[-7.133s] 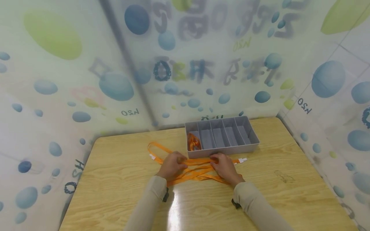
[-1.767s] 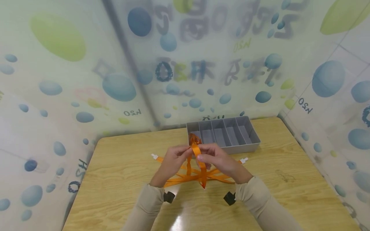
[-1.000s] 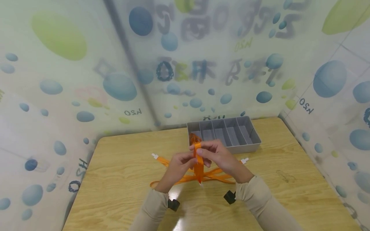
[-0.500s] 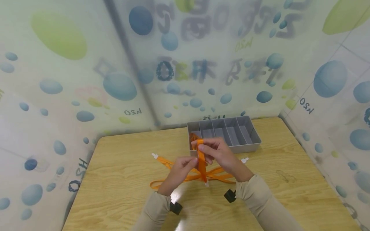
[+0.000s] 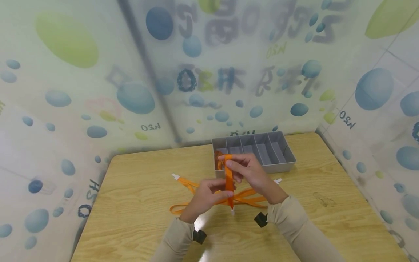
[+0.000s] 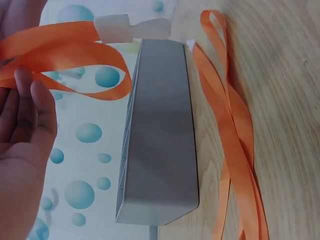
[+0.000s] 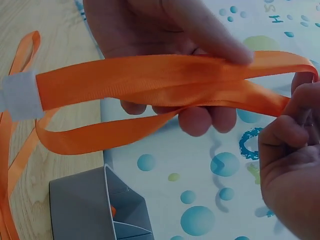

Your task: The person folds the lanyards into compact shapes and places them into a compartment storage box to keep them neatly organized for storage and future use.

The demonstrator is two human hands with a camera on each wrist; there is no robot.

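Table (image 5: 131, 225): pale wood grain under both hands; blue- and green-spotted wall (image 5: 209, 98) beyond them.
Wall writing: O and H made out past the hands; blurred grey characters were unreadable.
Orange strap (image 5: 229, 178): stood raised between the hands, white clip (image 5: 232, 211) lowest; other straps (image 6: 232, 140) lay beneath.
Left hand (image 5: 204, 196): pinched it low.
Right hand (image 5: 252, 170): pinched its top.
Grey tray (image 5: 278, 168): just beyond right hand.
Change: left grip sat lower than half a second earlier.

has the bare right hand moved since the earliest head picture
Yes: the bare right hand is higher in the head view, now overlapping the front wall of the grey rectangular divided plastic tray.
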